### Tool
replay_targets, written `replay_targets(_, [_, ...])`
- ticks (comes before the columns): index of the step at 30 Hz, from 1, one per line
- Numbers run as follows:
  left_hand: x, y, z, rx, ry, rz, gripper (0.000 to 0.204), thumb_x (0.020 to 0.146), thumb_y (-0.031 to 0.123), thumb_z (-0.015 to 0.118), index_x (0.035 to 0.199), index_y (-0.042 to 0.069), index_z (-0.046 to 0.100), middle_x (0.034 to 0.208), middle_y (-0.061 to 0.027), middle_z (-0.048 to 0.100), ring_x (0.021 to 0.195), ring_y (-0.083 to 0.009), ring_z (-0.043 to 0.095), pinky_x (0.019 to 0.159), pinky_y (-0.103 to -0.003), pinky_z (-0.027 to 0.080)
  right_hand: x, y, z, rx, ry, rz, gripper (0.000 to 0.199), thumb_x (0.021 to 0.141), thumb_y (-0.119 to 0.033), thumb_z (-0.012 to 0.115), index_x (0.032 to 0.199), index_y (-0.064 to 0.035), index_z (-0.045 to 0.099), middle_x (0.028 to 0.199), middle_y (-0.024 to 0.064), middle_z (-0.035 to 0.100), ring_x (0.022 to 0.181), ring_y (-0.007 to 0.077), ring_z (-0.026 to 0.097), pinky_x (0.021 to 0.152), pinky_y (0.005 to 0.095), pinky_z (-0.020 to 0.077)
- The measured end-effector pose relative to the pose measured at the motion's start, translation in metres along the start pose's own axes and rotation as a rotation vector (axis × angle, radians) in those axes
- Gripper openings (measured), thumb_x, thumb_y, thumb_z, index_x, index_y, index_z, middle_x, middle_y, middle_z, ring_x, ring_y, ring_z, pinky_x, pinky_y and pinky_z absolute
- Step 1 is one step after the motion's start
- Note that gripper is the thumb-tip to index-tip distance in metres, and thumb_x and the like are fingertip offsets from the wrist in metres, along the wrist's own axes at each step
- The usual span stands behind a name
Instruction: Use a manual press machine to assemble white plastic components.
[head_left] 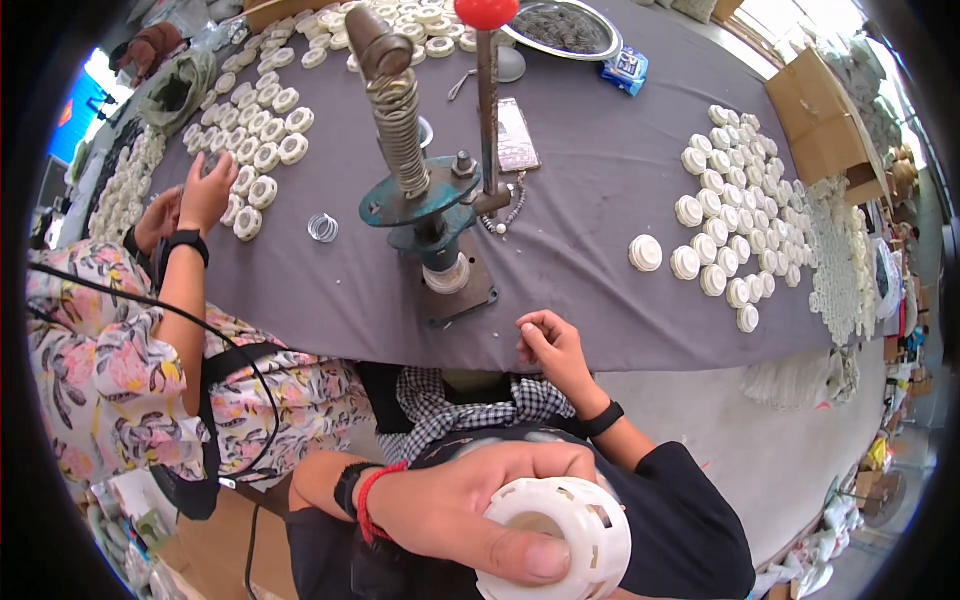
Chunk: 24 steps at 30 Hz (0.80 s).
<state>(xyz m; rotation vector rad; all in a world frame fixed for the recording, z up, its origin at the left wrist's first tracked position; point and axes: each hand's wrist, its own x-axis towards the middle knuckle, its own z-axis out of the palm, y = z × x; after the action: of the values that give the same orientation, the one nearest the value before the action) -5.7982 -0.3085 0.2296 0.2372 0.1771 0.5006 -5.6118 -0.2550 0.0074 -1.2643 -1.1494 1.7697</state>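
While we look down from the head camera, our left hand [455, 510] wraps its fingers around one white slotted plastic ring [558, 538], thumb across its front, held close at the lower edge. Our right hand [550, 345] rests at the edge of the grey table [590, 190], fingers curled narrow; whether they pinch anything we cannot tell. One hand press [425, 190] with a red knob [487, 12] stands centre. White round caps [745, 200] cluster right, roughly forty. One blue packet [625, 70] lies beside a metal bowl [562, 28]; a brown cardboard box [825, 125] sits far right. A co-worker's hand [205, 195] touches white rings [262, 130] on the left.
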Motion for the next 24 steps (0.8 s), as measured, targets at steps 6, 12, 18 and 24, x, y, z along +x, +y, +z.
replay_targets(6, [0.002, 0.005, -0.016, 0.105, -0.136, 0.083, 0.044, 0.074, 0.012, 0.081, 0.1, -0.003, 0.049, 0.09, -0.0121, 0.058, 0.082, -0.0163, 0.055, 0.069, -0.028, 0.042, 0.003, 0.003, 0.004, -0.009, -0.02, -0.015, 0.013, 0.095, -0.012, 0.054, 0.098, -0.0012, 0.06, 0.073, 0.0014, 0.062, 0.061, 0.0067, 0.057, 0.055, 0.0206, 0.0459])
replay_targets(12, [-0.01, 0.016, -0.086, 0.867, 0.337, 0.263, 0.045, 0.073, 0.02, 0.082, 0.104, 0.001, 0.056, 0.094, -0.0055, 0.064, 0.089, -0.0122, 0.062, 0.075, -0.028, 0.051, 0.003, 0.008, 0.001, -0.076, 0.039, -0.062, 0.015, 0.094, -0.013, 0.055, 0.098, -0.0006, 0.061, 0.073, 0.0013, 0.062, 0.062, 0.0061, 0.057, 0.056, 0.0208, 0.0468])
replay_targets(18, [-0.005, 0.0, -0.226, 0.992, 1.26, 0.66, 0.031, 0.087, 0.021, 0.068, 0.107, -0.001, 0.059, 0.095, -0.0048, 0.064, 0.085, -0.0104, 0.058, 0.075, -0.025, 0.048, 0.009, 0.01, 0.004, -0.133, 0.023, -0.049, 0.016, 0.092, -0.011, 0.057, 0.102, 0.0011, 0.06, 0.077, 0.0026, 0.062, 0.066, 0.0072, 0.058, 0.06, 0.0221, 0.0474])
replay_targets(24, [0.014, -0.001, -0.249, 1.117, 1.369, 0.896, 0.024, 0.096, 0.022, 0.051, 0.101, 0.0, 0.058, 0.093, -0.0121, 0.06, 0.084, -0.0203, 0.059, 0.075, -0.032, 0.046, 0.042, -0.02, 0.053, -0.68, -0.012, -0.722, 0.074, 0.076, -0.018, 0.075, 0.136, 0.0033, 0.037, 0.126, 0.0201, 0.051, 0.117, 0.0297, 0.051, 0.098, 0.0381, 0.0415])
